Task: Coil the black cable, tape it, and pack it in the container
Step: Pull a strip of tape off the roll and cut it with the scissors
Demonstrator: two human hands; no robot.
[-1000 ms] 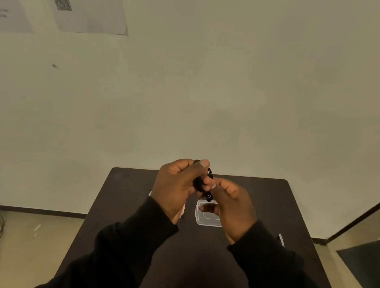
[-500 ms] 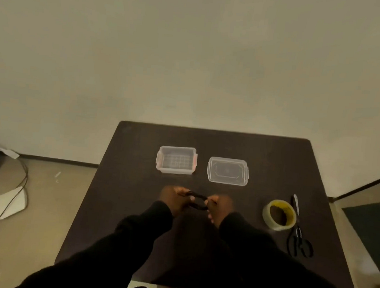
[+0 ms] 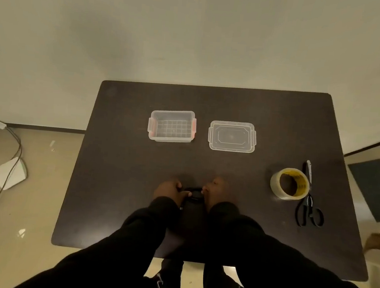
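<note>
The black cable point(image 3: 193, 193) is wound into a small coil, low over the dark table point(image 3: 116, 183) near its front middle. My left hand point(image 3: 168, 191) grips the coil's left side and my right hand point(image 3: 215, 192) grips its right side. An open clear plastic container point(image 3: 171, 125) with orange latches stands empty at the back centre. Its clear lid point(image 3: 232, 136) lies flat just to the right of it. A roll of clear tape point(image 3: 289, 183) with a yellow core stands at the right.
Black scissors point(image 3: 308, 214) lie to the right of the tape roll, blades pointing away. A white device point(image 3: 10, 173) with a cord sits on the floor at the left. A bare foot point(image 3: 377, 241) shows past the table's right edge.
The view has tilted down from the wall to the table. My hands have come down from in front of the camera to just above the tabletop, both still holding the coil.
</note>
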